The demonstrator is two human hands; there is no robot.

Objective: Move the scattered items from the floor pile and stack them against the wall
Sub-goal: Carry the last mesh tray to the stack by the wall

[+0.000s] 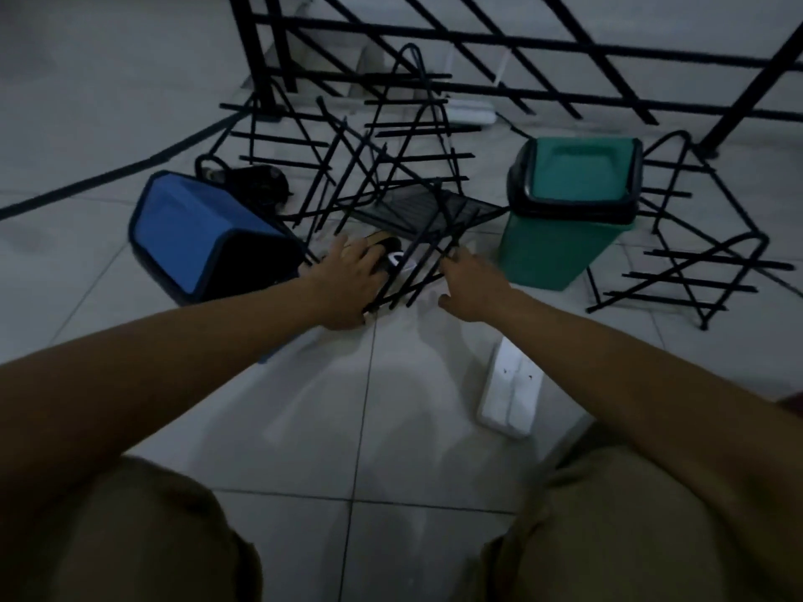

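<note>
Both arms reach forward, the left hand [347, 284] and right hand [471, 284] each gripping the thin black wire rack [417, 254] lying tilted on the shiny tiled floor [369, 427], between a blue bin [195, 236] and a green bin [569, 210].

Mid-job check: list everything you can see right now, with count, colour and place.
Blue bin: 1, blue, on its side, left of pile.
Green bin: 1, green with lid, upright, right.
Wire racks: several tangled, black, centre pile; exact count unclear.
Separate rack: 1, black, far right.
Mesh tray: 1, dark, under the racks.
Dark item: 1, black, behind blue bin; unclear.
White block: 1, white, floor near right arm.
Railing: black, behind pile.
Left hand: on rack's near edge.
Right hand: at the same rack.
</note>
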